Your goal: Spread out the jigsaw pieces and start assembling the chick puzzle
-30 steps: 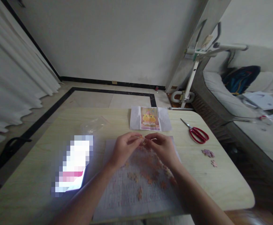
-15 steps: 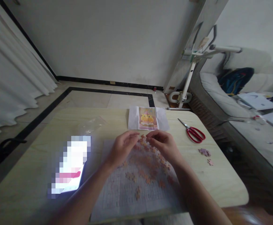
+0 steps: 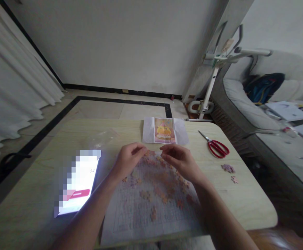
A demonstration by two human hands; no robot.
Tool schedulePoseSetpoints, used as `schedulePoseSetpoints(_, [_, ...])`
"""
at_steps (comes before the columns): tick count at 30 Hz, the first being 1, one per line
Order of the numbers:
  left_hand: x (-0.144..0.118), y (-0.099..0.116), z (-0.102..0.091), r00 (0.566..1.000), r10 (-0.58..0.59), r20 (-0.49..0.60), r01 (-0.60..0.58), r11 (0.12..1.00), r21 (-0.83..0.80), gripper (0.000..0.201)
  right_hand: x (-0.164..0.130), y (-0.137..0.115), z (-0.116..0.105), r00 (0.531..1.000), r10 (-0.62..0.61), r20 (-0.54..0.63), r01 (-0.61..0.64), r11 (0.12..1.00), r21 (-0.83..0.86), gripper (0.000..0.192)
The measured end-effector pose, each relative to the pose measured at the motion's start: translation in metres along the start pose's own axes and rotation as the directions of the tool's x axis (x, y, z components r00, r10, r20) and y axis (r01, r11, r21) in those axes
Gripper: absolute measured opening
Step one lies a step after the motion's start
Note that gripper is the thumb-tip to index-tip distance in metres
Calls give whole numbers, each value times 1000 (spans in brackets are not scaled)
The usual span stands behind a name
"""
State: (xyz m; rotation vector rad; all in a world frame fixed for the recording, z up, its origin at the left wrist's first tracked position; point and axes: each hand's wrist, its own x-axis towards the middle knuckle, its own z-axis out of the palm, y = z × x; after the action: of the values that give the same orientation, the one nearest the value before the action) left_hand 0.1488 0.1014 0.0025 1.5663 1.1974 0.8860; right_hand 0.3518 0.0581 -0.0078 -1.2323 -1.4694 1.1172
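Many small pink and orange jigsaw puzzle pieces (image 3: 164, 199) lie scattered over a printed paper sheet (image 3: 130, 217). My left hand (image 3: 130, 157) is over the sheet's far left part, thumb and forefinger meeting in a pinch. A puzzle piece (image 3: 150, 152) shows at those fingertips, though its edges blur into the pieces beneath. Across a small gap, my right hand (image 3: 179, 159) hovers over the pile's far right side. Its thumb and fingers are bent and apart, with no piece visible between them. Beyond both hands lies a folded picture sheet (image 3: 164, 131) showing yellow cartoon figures.
Red-handled scissors (image 3: 218, 148) lie at the table's right, with a small cluster of puzzle pieces (image 3: 228, 168) and a loose piece (image 3: 234, 179) nearer. On the left are a lit phone (image 3: 82, 180) and a clear plastic bag (image 3: 102, 139). The wooden table (image 3: 255, 211) has rounded corners.
My hands have drawn apart, the left moving further left. The orange piece that stood between both sets of fingertips no longer shows there. The view has shifted slightly.
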Motion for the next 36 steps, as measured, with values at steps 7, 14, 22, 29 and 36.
schedulePoseSetpoints(7, [-5,7,6,999,10,34,-10,1000,-22,24,-1,-6,9,996,15,84,-7,995,-100,20])
schedulePoseSetpoints(14, [-5,2,10,998,37,49,-38,999,6,19,0,-1,13,997,41,62,-43,999,29,17])
schedulePoseSetpoints(22, [3,-22,-6,989,120,87,-148,810,567,20,1,-2,-3,999,-39,7,39,936,-349,12])
schedulePoseSetpoints(29, [7,-27,-16,993,78,84,-115,654,748,25,3,9,-6,996,-72,52,89,798,-596,18])
schedulePoseSetpoints(36, [7,-24,-14,988,137,71,-146,677,722,26,1,10,20,971,-138,194,235,692,-683,24])
